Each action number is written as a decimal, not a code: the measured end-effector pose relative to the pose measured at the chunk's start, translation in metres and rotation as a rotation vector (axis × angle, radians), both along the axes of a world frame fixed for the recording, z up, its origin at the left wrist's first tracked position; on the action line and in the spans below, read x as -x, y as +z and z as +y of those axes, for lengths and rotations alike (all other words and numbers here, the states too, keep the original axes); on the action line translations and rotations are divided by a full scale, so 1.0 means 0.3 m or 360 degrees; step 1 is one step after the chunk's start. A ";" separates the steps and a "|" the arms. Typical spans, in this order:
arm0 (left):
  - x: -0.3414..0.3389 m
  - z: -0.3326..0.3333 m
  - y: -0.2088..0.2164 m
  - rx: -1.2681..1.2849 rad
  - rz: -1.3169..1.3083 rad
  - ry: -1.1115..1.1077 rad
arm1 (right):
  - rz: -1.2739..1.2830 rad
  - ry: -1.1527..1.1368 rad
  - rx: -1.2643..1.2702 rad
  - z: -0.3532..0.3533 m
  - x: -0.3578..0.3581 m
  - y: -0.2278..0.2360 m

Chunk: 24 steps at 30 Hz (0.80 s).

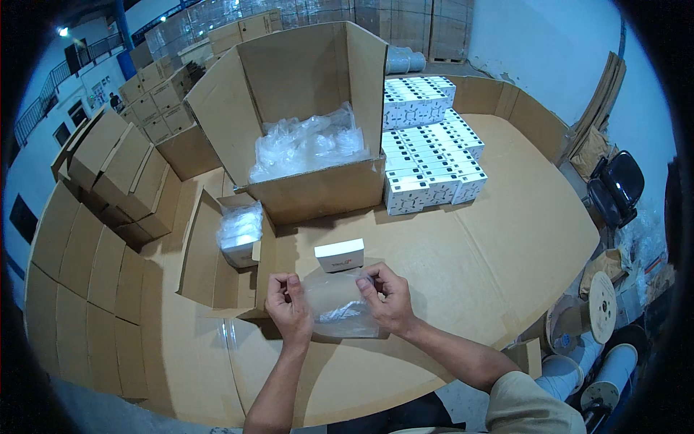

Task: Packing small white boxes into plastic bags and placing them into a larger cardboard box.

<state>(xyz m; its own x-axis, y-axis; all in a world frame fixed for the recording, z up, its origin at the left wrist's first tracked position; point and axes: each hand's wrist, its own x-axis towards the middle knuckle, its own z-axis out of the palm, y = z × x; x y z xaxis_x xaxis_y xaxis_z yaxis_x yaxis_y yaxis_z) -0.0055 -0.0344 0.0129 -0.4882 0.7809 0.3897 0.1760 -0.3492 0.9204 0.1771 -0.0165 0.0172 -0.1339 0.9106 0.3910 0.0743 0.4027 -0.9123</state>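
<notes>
Between my two hands a clear plastic bag (338,307) is stretched out above the cardboard-covered table. My left hand (289,307) pinches its left edge, and my right hand (390,298) grips its upper right corner. Just beyond the bag a small white box (340,255) rests on the table. To the left of my left hand stands an open cardboard carton (204,253), with white boxes wrapped in clear plastic (241,228) inside it.
A large open carton (318,189) full of clear plastic bags (307,145) stands behind. Stacked white boxes (434,155) fill the back right. Brown cartons (123,173) line the left side. A black chair (614,188) and spools (600,307) are off the table's right edge.
</notes>
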 end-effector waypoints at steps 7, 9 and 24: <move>0.001 0.006 -0.005 -0.0016 -0.0034 -0.0106 | 0.0157 0.0074 0.0220 0.031 -0.040 -0.005; 0.009 0.004 -0.005 0.0012 -0.0062 -0.0110 | 0.0221 0.0063 0.0300 0.044 -0.054 0.001; 0.013 0.009 -0.018 -0.0031 -0.0002 -0.0155 | 0.0030 0.0357 -0.0251 0.075 -0.082 0.044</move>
